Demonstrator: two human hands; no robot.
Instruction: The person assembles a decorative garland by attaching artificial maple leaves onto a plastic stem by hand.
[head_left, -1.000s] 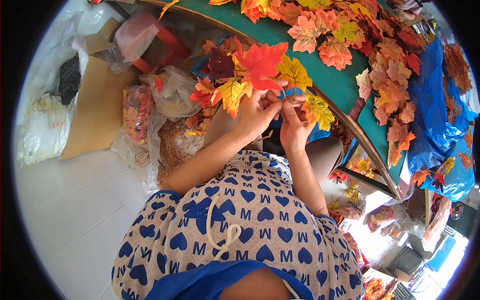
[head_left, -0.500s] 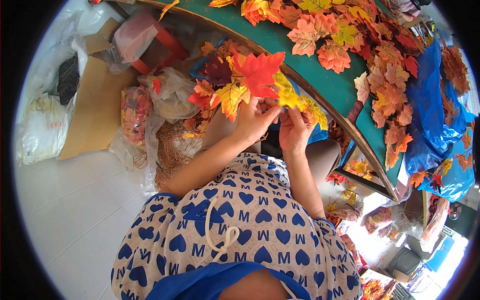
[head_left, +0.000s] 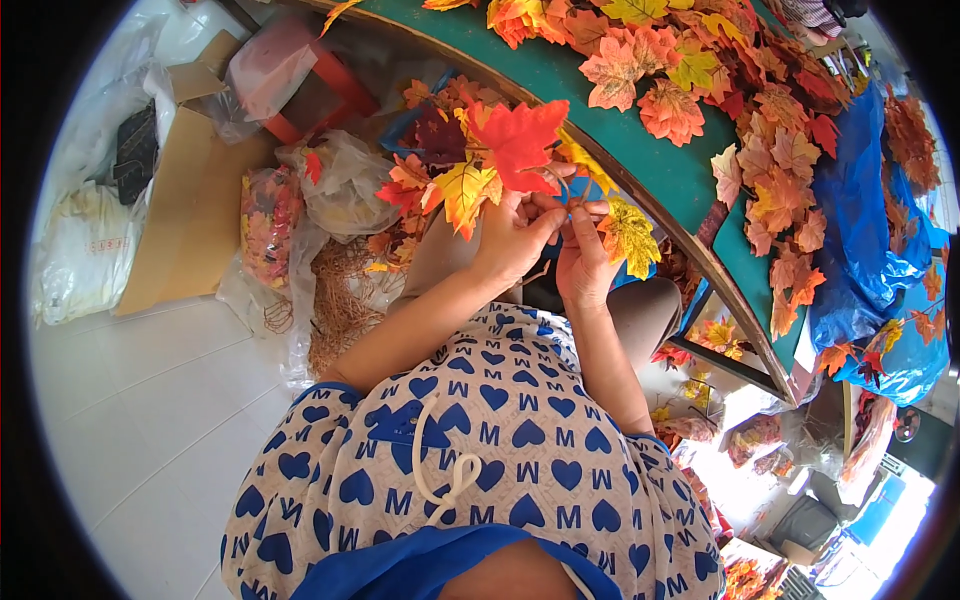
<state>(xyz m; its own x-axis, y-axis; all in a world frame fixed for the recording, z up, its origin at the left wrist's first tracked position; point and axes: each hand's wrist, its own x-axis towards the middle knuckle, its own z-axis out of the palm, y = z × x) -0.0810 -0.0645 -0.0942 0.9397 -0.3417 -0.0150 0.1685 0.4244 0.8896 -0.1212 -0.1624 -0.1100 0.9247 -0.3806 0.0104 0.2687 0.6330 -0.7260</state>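
My left hand grips the stems of a bunch of artificial maple leaves, red, orange and yellow, held up over my lap. My right hand is closed right beside it, fingertips pinching a stem at the base of the bunch, with a yellow leaf hanging off its right side. Both hands touch each other just below the edge of the green table.
Loose orange and red leaves cover the green table, with blue plastic bags at its right. On the white tiled floor at my left lie clear bags of leaves, a cardboard sheet, a white bag and tan netting.
The bunch and both hands have shifted slightly up and right; the yellow leaf at the right moved from beside the bunch down next to my right hand.
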